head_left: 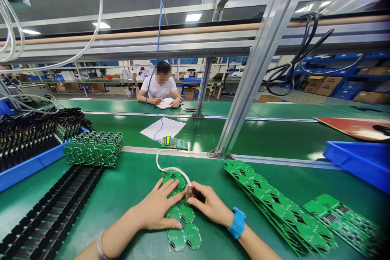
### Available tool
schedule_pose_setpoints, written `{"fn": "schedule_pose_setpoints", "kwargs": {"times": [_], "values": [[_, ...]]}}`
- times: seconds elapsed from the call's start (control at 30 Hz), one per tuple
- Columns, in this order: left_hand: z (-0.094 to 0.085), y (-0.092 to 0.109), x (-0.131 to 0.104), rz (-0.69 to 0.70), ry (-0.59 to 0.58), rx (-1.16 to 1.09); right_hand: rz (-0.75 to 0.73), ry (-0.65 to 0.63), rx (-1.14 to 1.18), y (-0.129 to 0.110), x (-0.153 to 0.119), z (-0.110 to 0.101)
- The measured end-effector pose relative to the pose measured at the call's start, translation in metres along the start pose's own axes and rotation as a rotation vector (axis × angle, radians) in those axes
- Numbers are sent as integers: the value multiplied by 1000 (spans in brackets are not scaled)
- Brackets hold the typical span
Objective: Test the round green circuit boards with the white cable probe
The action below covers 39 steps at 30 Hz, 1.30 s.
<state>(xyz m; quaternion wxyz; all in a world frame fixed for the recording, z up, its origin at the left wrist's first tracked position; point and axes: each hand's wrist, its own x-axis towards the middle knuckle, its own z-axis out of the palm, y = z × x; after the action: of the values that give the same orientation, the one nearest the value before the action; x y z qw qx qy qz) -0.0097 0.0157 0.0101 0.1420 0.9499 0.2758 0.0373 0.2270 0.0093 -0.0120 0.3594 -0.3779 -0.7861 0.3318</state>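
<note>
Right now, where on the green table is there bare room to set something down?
Bare tabletop shows between the black racks and left hand, and between the right hand and long stacked boards. Crowded: under both hands, among round boards, and around the left blue bin.

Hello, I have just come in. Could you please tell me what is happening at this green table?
The left hand lies flat on a panel of round green circuit boards. The right hand pinches the brownish end of a white cable over the same panel. The cable leads back toward a small green board with a lit yellow-green display. More round boards lie stacked at the right. Across the table, a person in a white shirt holds a pen over an open notebook.
</note>
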Motion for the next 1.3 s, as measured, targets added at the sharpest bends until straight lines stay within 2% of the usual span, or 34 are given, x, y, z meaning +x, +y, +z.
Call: {"fn": "schedule_pose_setpoints", "kwargs": {"times": [1.3], "values": [[-1,1,0,0,9,-1,3,-1,-20,0,0,-1]]}}
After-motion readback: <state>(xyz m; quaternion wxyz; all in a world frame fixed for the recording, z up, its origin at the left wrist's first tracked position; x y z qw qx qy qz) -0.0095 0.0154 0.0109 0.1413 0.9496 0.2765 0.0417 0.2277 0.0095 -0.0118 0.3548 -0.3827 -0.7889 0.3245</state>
